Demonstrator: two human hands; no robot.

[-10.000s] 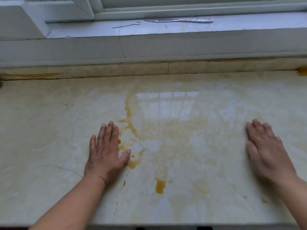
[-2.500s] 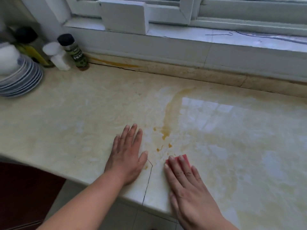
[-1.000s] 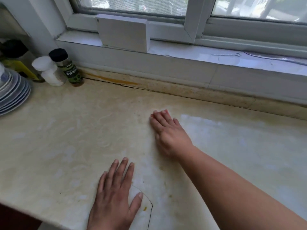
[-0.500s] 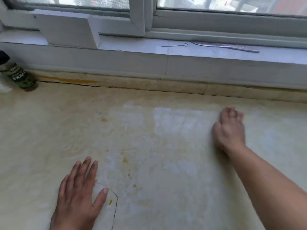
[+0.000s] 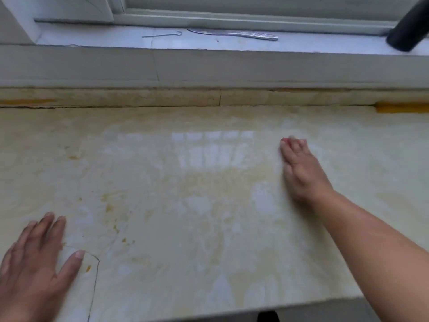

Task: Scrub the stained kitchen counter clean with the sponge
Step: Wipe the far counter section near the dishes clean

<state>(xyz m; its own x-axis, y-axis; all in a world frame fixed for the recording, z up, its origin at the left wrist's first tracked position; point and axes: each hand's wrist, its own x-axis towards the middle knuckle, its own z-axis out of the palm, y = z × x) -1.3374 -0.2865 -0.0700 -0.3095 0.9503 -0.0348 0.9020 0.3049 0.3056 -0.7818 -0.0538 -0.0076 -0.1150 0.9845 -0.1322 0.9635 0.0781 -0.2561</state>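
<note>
2 hands are on 1 counter (image 5: 209, 263): the left hand (image 5: 34, 263) and the right hand (image 5: 301, 173). 1 red sponge (image 5: 285, 141) peeks out under the right fingertips. The windowsill (image 5: 92, 40) holds 1 wire hook (image 5: 162, 35), 1 flat metal utensil (image 5: 234, 33) and 1 dark cylinder (image 5: 408, 29).

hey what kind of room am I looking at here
Most likely a home kitchen: a stained, glossy stone counter runs under a window sill where a metal utensil lies, and the right hand presses a pink sponge onto the wet surface.
</note>
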